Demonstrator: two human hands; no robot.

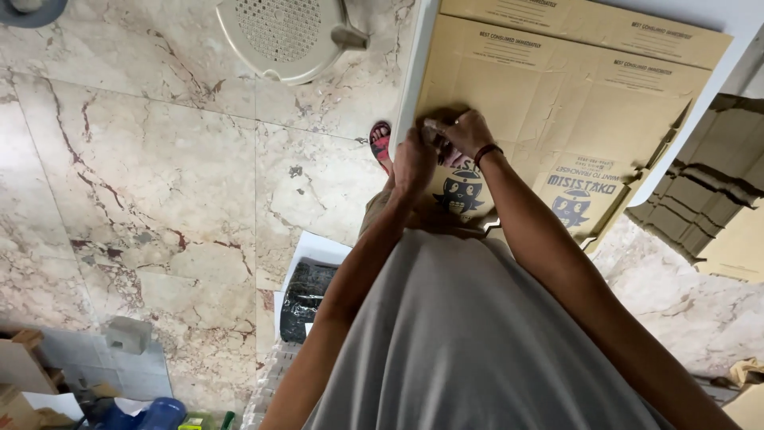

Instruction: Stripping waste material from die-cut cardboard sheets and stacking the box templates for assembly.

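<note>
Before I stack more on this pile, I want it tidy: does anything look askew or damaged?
The flat brown cardboard sheet under both hands lies skewed across the white table edge, its right flaps jutting out over the marble floor. I see no tears or spills.

Tan flat cardboard box blanks (573, 87) carry dark blue cartoon prints. The floor (143, 183) is cream marble veined in reddish brown. A beige perforated stool seat (280, 36), a red sandal (380, 142), a grey shirt (477, 342), a dark wristband (485, 150).
</note>
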